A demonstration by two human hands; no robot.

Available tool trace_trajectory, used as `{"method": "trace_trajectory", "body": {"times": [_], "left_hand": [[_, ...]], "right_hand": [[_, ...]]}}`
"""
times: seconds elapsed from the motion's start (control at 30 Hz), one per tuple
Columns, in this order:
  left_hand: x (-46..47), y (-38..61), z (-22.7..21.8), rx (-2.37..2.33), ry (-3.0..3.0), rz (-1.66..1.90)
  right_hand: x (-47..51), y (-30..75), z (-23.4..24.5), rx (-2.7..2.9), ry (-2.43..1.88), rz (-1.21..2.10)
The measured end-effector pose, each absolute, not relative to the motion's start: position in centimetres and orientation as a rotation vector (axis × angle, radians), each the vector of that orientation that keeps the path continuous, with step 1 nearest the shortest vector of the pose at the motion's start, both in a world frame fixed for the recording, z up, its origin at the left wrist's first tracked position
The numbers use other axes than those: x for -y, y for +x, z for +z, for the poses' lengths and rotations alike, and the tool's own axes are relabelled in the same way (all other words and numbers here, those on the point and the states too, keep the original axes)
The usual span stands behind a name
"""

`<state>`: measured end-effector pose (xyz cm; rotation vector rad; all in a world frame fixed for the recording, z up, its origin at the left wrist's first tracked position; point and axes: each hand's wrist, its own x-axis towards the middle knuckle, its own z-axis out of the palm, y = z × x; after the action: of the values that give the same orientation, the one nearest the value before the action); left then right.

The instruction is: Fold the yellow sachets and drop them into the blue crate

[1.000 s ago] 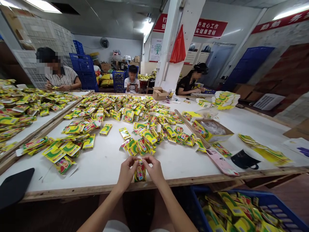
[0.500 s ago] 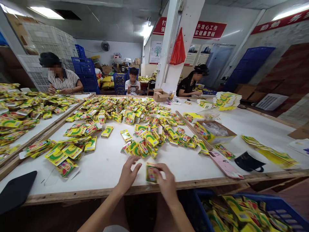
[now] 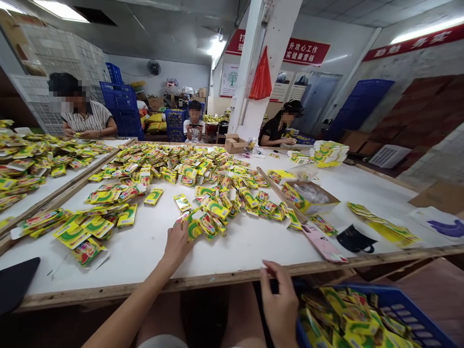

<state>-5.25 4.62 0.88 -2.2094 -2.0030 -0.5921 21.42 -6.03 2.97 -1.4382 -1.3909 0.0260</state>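
My left hand (image 3: 178,244) reaches to the near edge of a heap of small yellow-and-green printed cartons (image 3: 213,208) on the white table. Its fingers are closed over a carton (image 3: 195,230) at the heap's left side; the fingertips are partly hidden. Off the table's front edge, my right hand (image 3: 280,302) is open, thumb and fingers apart, with nothing in it. Just right of that hand, below the tabletop, stands a blue plastic basket (image 3: 402,311) with many similar cartons (image 3: 357,314) in it.
A wooden strip (image 3: 279,195) divides the table. To the right lie a pink phone (image 3: 324,243), a black cup-shaped item (image 3: 355,240), flat yellow cartons (image 3: 384,227) and an open box (image 3: 322,208). A black flat object (image 3: 18,282) sits at the left corner. Other people work beyond.
The carton in my right hand is gone from it, and that hand has moved right and down toward the basket. My left hand has moved left and forward onto the heap.
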Motion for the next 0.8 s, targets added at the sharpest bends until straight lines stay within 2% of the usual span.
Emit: {"method": "trace_trajectory", "body": {"times": [0.13, 0.33, 0.4, 0.5, 0.6, 0.67, 0.8], "left_hand": [[-1.3, -7.2, 1.9, 1.958, -2.271, -0.691], [1.0, -7.1, 4.9, 1.938, -2.429, -0.824], [0.8, -6.9, 5.0, 1.981, -2.483, -1.066], [0.4, -6.1, 3.6, 1.989, -2.614, -1.675], [0.2, -5.3, 1.5, 1.95, -2.686, -2.127], [0.3, -5.0, 0.5, 1.993, -2.665, -2.224], [0.2, -5.5, -0.1, 2.093, -2.673, -2.151]], "right_hand": [[4.5, 15.1, 1.5, 1.646, -1.251, 0.349], [1.2, 8.8, 1.1, 1.94, -0.996, 0.546], [0.6, 8.4, 0.6, 1.862, -1.006, 0.697], [0.2, 8.9, -0.3, 1.599, -1.029, 0.947], [0.1, 9.8, -1.0, 1.396, -1.0, 1.053], [-0.1, 10.4, -1.1, 1.389, -1.004, 1.054], [-1.0, 11.1, -0.4, 1.553, -1.025, 1.033]]}}
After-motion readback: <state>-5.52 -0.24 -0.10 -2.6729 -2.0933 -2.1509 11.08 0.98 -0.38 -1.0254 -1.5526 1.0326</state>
